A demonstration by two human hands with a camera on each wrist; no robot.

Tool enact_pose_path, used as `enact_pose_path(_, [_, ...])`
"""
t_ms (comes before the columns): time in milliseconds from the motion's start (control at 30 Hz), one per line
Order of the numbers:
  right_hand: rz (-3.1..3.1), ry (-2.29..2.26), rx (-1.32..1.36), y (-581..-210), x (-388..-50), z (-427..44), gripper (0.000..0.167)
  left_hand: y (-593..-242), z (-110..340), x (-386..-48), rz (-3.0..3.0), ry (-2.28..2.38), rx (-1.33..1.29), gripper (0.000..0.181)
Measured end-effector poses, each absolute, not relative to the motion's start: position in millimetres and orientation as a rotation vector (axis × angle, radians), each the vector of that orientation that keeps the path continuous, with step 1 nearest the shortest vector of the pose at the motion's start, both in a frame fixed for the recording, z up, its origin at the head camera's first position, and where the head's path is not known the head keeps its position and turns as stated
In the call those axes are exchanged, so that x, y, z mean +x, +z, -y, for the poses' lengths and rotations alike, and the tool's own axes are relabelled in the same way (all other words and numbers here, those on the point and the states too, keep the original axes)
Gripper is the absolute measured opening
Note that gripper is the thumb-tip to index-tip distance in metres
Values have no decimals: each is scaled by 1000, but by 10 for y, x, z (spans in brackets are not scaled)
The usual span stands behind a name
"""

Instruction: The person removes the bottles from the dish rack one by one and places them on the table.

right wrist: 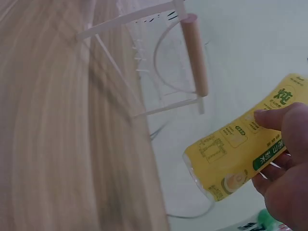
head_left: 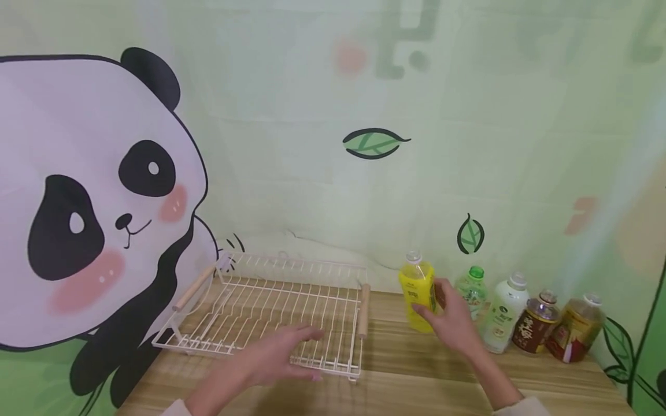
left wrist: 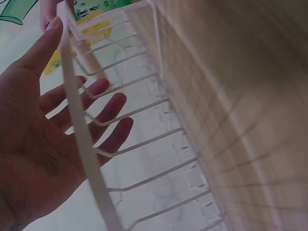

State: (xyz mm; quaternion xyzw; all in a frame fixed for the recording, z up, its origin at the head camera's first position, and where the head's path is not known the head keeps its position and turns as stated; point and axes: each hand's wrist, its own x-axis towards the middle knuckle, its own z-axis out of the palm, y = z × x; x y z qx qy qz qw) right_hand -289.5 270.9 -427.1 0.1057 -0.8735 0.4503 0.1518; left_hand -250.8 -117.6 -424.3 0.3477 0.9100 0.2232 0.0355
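Note:
My right hand (head_left: 455, 318) grips a yellow-labelled plastic bottle (head_left: 418, 289) with a clear cap, thumb on the near side and fingers behind. In the right wrist view the bottle (right wrist: 231, 149) leans, and its base looks raised off the table. At the front of a white wire dish rack (head_left: 346, 368), my left hand (head_left: 276, 352) is held with fingers spread and nothing in them. The left wrist view has the left hand (left wrist: 38, 130) close to a white rail (left wrist: 79, 115) of the rack; whether it touches is unclear.
Right of the yellow bottle stand a green-capped bottle (head_left: 472, 289), a pale green bottle (head_left: 502, 318), a dark brown bottle (head_left: 536, 326) and a red-and-amber bottle (head_left: 574, 332). The rack has wooden handles (head_left: 365, 312). A panda-printed cloth (head_left: 291, 144) hangs behind the wooden table (head_left: 406, 381).

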Motion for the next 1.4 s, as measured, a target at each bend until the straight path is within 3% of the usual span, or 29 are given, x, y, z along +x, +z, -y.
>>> enact_pose_path(267, [2579, 1342, 166, -4576, -3012, -2747, 61, -4418, 1183, -2523, -2698, 853, 1115, 55])
enact_pose_path(467, [2582, 1409, 125, -4741, -3048, -2741, 60, -4516, 1187, -2515, -2721, 870, 1097, 46])
enact_pose_path(1067, [2616, 1448, 122, -4850, -3096, -2809, 64, -4537, 1177, -2459, -2792, 850, 1109, 50])
enact_pose_path(1300, [2785, 1259, 80, -4863, -3017, -2846, 65, -4545, 1171, -2480, -2795, 846, 1118, 46])
enact_pose_path(1400, [2931, 1105, 89, -4838, -2891, -2874, 74, -4541, 1174, -2482, -2791, 843, 1098, 48])
